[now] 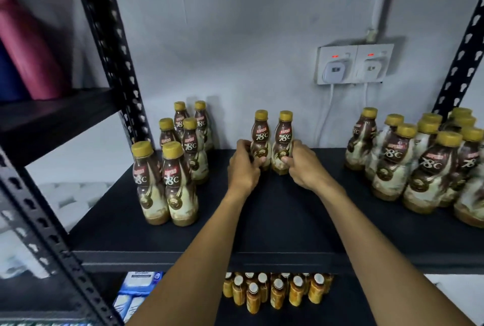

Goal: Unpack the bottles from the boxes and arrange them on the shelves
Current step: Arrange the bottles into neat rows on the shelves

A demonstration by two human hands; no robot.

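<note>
The left grip clasps the left bottle and the right grip the right bottle, both upright, side by side, at the back middle of the shelf.

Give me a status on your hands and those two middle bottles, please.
Left hand grips left bottle, right hand grips right bottle. Both upright, side by side on shelf. Left group and right group stand clear.

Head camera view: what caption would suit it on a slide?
On a black shelf, the left hand and right hand each grip one upright gold-capped bottle between two bottle groups.
</note>
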